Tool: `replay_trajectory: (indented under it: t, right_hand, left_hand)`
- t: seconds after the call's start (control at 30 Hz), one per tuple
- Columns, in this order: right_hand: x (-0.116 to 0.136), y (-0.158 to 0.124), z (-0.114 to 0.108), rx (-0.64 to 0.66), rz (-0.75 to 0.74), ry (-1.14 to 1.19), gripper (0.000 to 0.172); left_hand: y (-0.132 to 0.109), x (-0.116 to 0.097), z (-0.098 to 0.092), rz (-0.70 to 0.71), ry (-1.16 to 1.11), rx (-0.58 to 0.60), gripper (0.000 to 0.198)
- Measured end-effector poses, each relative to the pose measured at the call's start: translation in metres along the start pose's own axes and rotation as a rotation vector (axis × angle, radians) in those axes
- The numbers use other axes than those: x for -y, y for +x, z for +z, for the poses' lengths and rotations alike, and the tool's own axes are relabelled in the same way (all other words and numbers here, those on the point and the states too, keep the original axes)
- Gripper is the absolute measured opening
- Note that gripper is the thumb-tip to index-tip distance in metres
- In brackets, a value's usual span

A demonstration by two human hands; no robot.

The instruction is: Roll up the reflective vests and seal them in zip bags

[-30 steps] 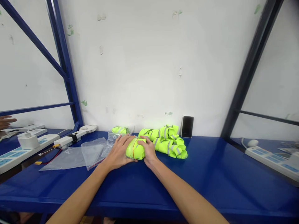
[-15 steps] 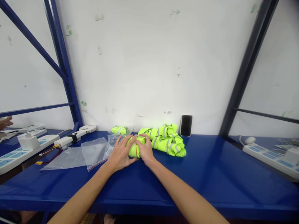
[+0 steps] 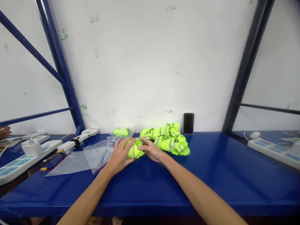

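Note:
A rolled neon-yellow reflective vest (image 3: 134,150) lies on the blue table between my hands, with a thin red band around it. My left hand (image 3: 119,155) wraps over its left side, thumb low in front. At its right end, my right hand (image 3: 152,149) grips the roll with thumb and fingers. Just to the right and behind lie more rolled neon-yellow vests (image 3: 172,144) with grey stripes. A bagged yellow vest (image 3: 122,132) rests against the wall. Left of my left hand, clear zip bags (image 3: 95,153) are spread flat.
A dark-faced phone (image 3: 188,123) leans on the wall. At left are a white handheld fan (image 3: 90,132), a power strip (image 3: 28,161) with a plug, and a cable with yellow connectors. Another power strip (image 3: 273,152) lies at right. Another person's hand (image 3: 4,132) shows at far left.
My right hand has shifted from the top of the rolled vest to its right end. The red band now sits nearer that end, and the roll's folded end shows. The view has tilted slightly.

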State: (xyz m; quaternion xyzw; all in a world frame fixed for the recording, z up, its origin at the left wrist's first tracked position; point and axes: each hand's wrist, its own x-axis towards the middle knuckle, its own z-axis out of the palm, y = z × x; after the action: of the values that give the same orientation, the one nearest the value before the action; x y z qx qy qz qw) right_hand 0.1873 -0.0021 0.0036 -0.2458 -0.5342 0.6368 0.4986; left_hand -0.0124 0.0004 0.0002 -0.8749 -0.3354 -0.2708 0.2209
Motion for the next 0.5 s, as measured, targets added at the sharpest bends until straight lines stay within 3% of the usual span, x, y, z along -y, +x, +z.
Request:
replay_trajectory:
  t: [0.1, 0.2, 0.37, 0.5]
  right_hand:
    - [0.004, -0.001, -0.008, 0.077, 0.014, -0.151, 0.045]
    - [0.003, 0.001, -0.012, 0.054, -0.067, -0.400, 0.042]
    - [-0.013, 0.003, -0.003, -0.191, -0.274, -0.684, 0.034]
    - [-0.027, 0.002, 0.012, -0.264, -0.412, -0.795, 0.023]
  left_hand:
    - [-0.001, 0.001, -0.001, 0.017, 0.006, 0.007, 0.073]
    - [-0.001, -0.001, -0.001, 0.046, 0.009, -0.001, 0.074]
    - [0.003, -0.009, 0.004, 0.120, -0.008, -0.009, 0.082]
    - [0.006, -0.014, 0.005, 0.123, -0.021, -0.037, 0.072]
